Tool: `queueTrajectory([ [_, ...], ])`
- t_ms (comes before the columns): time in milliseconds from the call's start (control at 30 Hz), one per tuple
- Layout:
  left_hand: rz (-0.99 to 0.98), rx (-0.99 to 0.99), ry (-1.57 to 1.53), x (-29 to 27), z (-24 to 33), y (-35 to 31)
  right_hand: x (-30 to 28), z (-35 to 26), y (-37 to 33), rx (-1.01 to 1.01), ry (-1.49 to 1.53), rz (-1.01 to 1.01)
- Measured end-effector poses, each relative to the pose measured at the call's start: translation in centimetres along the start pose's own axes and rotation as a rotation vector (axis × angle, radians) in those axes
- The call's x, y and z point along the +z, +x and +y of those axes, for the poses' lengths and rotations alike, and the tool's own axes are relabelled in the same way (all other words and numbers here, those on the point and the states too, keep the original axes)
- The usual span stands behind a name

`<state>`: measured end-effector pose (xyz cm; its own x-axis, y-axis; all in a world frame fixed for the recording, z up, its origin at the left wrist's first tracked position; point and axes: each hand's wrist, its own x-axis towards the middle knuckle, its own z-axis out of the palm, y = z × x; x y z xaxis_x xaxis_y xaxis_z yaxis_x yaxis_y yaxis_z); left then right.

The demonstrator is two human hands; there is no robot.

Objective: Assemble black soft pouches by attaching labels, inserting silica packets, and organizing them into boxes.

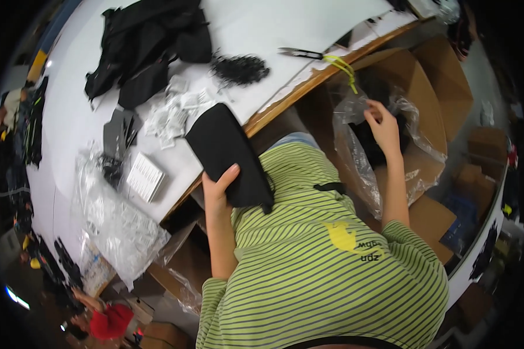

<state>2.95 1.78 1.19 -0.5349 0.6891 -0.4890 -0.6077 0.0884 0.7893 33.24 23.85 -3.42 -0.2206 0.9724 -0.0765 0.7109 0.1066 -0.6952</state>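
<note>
The flat black fabric pouch [230,160] is clamped in the left hand [218,189], thumb across its face and the other fingers hidden behind it. It slants over the front edge of the desk [285,26], its lower end close to the striped shirt [308,232]. With only one hand on it near one edge, it could swing or slip if that grip loosened, and the loose black end [268,206] at its lower corner might snag.

The right hand [384,129] is above a clear plastic liner [343,136] in an open cardboard box [423,96], fingers curled; whether they pinch anything I cannot tell. Dark items [368,145] lie inside, and the crumpled liner could catch the fingers or fold over the opening.

The thread snips [303,53] lie near the desk's edge, their yellow cord [344,67] hanging toward the box; a brushing arm could drag them off. Beside the pouch, small white packets [174,113] crowd the desk, with black thread scraps [239,70], a white card stack [145,177], a bulging clear bag [122,227] and heaped black fabric [157,32] around them.
</note>
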Motion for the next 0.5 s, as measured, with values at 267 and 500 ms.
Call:
queueTrajectory([
  [267,-0.048,0.171,-0.194,-0.9,-0.2,-2.4,7.8,-19.6,-3.5,-0.326,0.694,-1.015],
  [500,0.082,0.285,-0.452,-3.8,-1.5,-3.3,8.7,-22.0,-6.2,-0.502,0.555,-1.206],
])
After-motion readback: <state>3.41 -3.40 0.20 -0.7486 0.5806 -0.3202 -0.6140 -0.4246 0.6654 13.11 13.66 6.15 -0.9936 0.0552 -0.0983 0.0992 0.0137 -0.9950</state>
